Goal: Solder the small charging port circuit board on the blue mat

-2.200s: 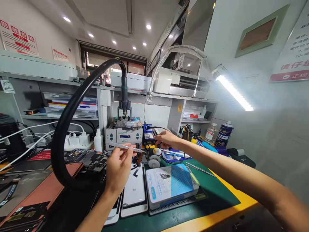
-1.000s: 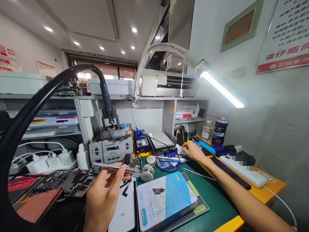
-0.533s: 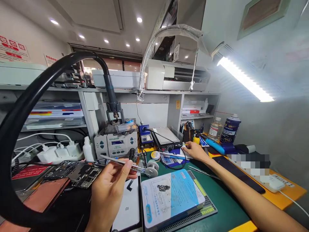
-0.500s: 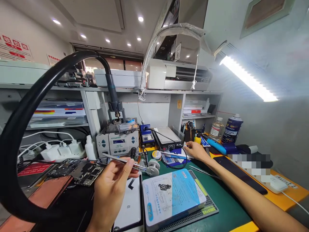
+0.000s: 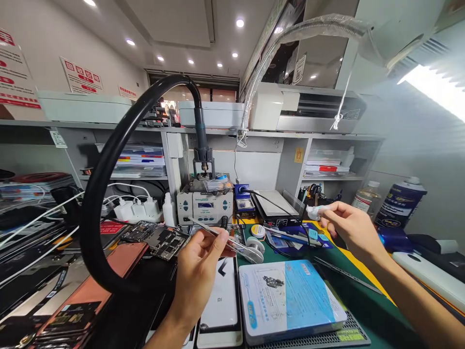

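Note:
My left hand [image 5: 199, 271] pinches a thin, flat, phone-like panel [image 5: 241, 249] between thumb and fingers, seen almost edge-on, so its faces are mostly hidden. Under it lies a white phone back cover [image 5: 220, 305] with a MI logo. To the right, my right hand [image 5: 348, 225] is raised above the mat, its fingertips closed on a crumpled white tissue [image 5: 314, 212]. Below that hand, metal tweezers [image 5: 347, 275] lie on the green mat [image 5: 381, 315]. Between the hands, a solder wire spool [image 5: 256, 246] sits behind a blue-and-white box [image 5: 290, 298].
A thick black hose [image 5: 103, 169] arches at the left, in front of a hot air station [image 5: 205, 206]. Dismantled phone boards [image 5: 160, 240] cover the left side. A heating plate [image 5: 278, 206] stands at the back; a spray can [image 5: 399, 203] and a clear bottle [image 5: 366, 196] stand right.
My right hand has lifted from the back of the bench and come nearer, bringing the white tissue. The view has turned right. My left hand still holds the panel.

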Demonstrator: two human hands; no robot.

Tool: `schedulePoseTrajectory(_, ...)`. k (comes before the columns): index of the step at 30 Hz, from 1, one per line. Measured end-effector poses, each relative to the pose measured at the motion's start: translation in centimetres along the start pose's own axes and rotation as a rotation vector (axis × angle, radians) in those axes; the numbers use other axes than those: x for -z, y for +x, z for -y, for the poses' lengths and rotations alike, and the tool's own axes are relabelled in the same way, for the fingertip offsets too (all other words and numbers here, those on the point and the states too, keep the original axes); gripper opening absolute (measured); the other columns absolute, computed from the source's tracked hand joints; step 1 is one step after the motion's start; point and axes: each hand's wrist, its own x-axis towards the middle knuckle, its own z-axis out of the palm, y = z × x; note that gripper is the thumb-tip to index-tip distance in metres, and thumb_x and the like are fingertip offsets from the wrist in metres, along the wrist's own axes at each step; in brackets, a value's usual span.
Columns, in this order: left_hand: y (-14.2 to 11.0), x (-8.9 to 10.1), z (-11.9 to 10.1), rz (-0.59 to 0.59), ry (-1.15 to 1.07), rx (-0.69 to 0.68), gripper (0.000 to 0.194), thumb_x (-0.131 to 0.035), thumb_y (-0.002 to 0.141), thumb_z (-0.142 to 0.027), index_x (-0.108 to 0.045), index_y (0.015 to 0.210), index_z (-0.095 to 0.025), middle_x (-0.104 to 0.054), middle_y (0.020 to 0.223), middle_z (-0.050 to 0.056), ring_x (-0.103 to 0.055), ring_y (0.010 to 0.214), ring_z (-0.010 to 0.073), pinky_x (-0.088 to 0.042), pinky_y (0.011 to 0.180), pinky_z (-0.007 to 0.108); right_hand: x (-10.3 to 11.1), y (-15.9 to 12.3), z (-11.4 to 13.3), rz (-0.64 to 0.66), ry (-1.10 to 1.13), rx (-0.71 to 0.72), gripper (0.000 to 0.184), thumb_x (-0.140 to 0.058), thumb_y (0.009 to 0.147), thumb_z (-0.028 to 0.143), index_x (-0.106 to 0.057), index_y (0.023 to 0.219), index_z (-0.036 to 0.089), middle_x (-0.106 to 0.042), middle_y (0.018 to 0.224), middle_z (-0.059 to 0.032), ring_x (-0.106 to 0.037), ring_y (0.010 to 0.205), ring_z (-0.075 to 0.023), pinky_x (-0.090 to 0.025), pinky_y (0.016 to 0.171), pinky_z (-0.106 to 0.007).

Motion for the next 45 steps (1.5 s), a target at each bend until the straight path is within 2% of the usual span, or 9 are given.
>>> schedulePoseTrajectory(4,-0.4,0.1,0.0,0.02,-0.063,0.004,0.042,-0.083,0.084,-0.051,-0.071,0.103,-0.015,-0.079,0.092,0.007,-0.075,0.084,0.0204,-0.064,0.082,0.033,-1.9,-3.5,4.6,0.357,0.163,-0.024,0.026,-0.073,0.098,0.019,-0.061,0.075,0.017,-0.063,0.067,0.007,-0.053,0.05,-0.0086,-0.045,0.047,-0.021)
schedulePoseTrajectory(7,-0.6,0.2,-0.4,0.008,-0.088,0.003,0.041,-0.083,0.083,-0.05,-0.071,0.102,-0.016,-0.078,0.09,0.006,-0.074,0.083,0.0203,-0.064,0.08,0.031,-3.9,-4.9,6.9,0.598,0.267,-0.063,0.031,-0.077,0.092,0.009,-0.059,0.067,0.017,-0.055,0.057,0.0106,-0.052,0.048,-0.0086,-0.043,0.047,-0.02)
schedulePoseTrajectory(13,-0.8,0.2,-0.9,0.004,-0.067,-0.012,0.04,-0.085,0.081,-0.05,-0.072,0.101,-0.017,-0.074,0.084,0.004,-0.073,0.075,0.019,-0.064,0.073,0.027,-6.4,-6.5,7.2,0.84,0.529,-0.172,0.029,-0.079,0.089,0.016,-0.059,0.069,0.018,-0.065,0.062,0.0078,-0.062,0.054,-0.0119,-0.053,0.059,-0.026)
schedulePoseTrajectory(19,-1.6,-0.5,-1.7,0.052,-0.005,0.009,0.034,-0.079,0.088,-0.047,-0.069,0.099,-0.017,-0.072,0.078,0.001,-0.066,0.055,0.0136,-0.058,0.054,0.023,-7.2,-7.6,6.3,0.942,0.743,-0.304,0.026,-0.085,0.082,0.028,-0.065,0.071,0.018,-0.067,0.062,0.0062,-0.062,0.055,-0.0123,-0.053,0.061,-0.028)
schedulePoseTrajectory(26,-2.5,-1.5,-2.9,-0.028,0.046,0.005,0.028,-0.075,0.09,-0.045,-0.067,0.097,-0.018,-0.072,0.076,-0.001,-0.062,0.055,0.0111,-0.054,0.053,0.02,-7.4,-8.1,6.2,1.042,0.918,-0.449,0.028,-0.084,0.08,0.039,-0.073,0.073,0.014,-0.075,0.069,-0.002,-0.067,0.059,-0.013,-0.055,0.063,-0.029)
schedulePoseTrajectory(33,-3.2,-2.2,-3.2,-0.06,0.048,-0.055,0.019,-0.073,0.091,-0.04,-0.068,0.093,-0.022,-0.072,0.076,-0.002,-0.063,0.054,0.0097,-0.053,0.061,0.019,-8.2,-8.3,5.1,1.095,0.938,-0.571,0.029,-0.092,0.07,0.036,-0.074,0.07,0.014,-0.074,0.064,-0.0007,-0.066,0.053,-0.0113,-0.056,0.056,-0.025)
schedulePoseTrajectory(39,-2.9,-2.1,-2.9,-0.017,-0.031,-0.064,0.023,-0.081,0.085,-0.04,-0.073,0.085,-0.018,-0.072,0.074,0.002,-0.065,0.052,0.0131,-0.056,0.054,0.022,-7.7,-8.4,5.3,1.078,0.908,-0.515,0.026,-0.092,0.069,0.031,-0.074,0.066,0.012,-0.069,0.056,0.0008,-0.058,0.042,-0.0079,-0.048,0.043,-0.02)
schedulePoseTrajectory(42,-1.8,-1.0,-3.0,-0.08,-0.089,-0.068,0.025,-0.084,0.082,-0.041,-0.074,0.089,-0.019,-0.073,0.079,0.001,-0.066,0.053,0.012,-0.057,0.054,0.019,-7.0,-8.3,5.3,1.033,0.915,-0.459,0.023,-0.09,0.069,0.027,-0.072,0.064,0.013,-0.068,0.052,0.0022,-0.053,0.039,-0.0072,-0.046,0.04,-0.019)
schedulePoseTrajectory(45,-0.6,0.2,-3.1,-0.168,-0.136,-0.099,0.027,-0.087,0.08,-0.042,-0.073,0.09,-0.022,-0.075,0.086,0.0,-0.068,0.058,0.011,-0.057,0.054,0.016,-6.5,-8.0,5.4,0.94,0.935,-0.415,0.023,-0.09,0.072,0.026,-0.072,0.064,0.014,-0.069,0.053,0.0031,-0.056,0.042,-0.0065,-0.048,0.042,-0.017)
